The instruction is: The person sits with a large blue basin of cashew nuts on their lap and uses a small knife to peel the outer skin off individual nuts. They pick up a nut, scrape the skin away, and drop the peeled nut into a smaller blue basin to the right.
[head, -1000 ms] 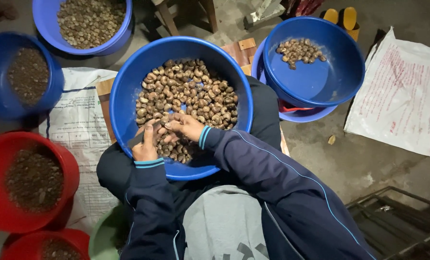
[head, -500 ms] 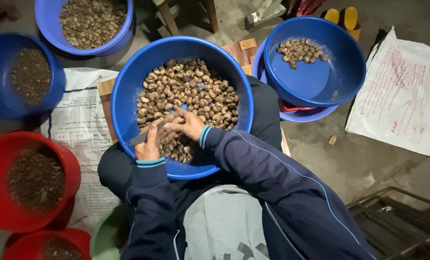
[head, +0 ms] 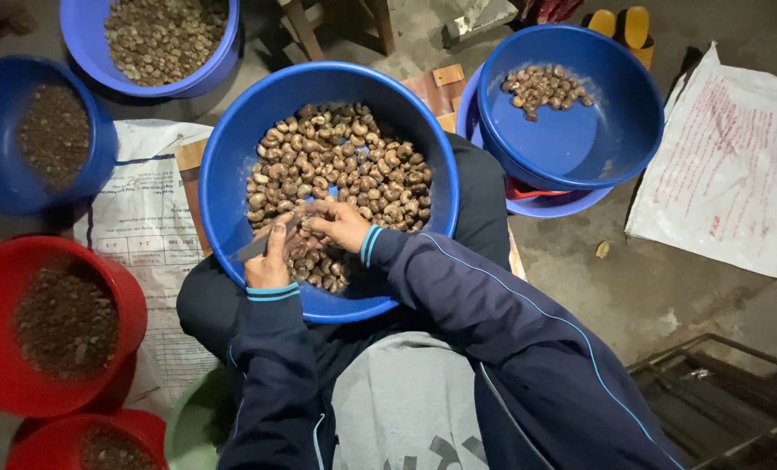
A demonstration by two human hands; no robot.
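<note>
the left hand [head: 269, 265] clenches a small knife [head: 267, 244] over the blue basin [head: 232, 157] on the lap; the right hand [head: 341, 224] pinches a nut [head: 306, 228] at the blade tip — a slip risks cutting those fingertips, or tipping the nuts out.

Dim, cool overhead light, colours muted. Blue basin [head: 232, 157] on lap brightest, rim evenly lit, no glare. Soft shadows under basins and around dark sleeves. Floor [head: 649, 296] grey, darkening toward corners. Centre sharp; nuts [head: 345, 165] crisp. Slight wide-angle bending at edges. No motion blur.
</note>
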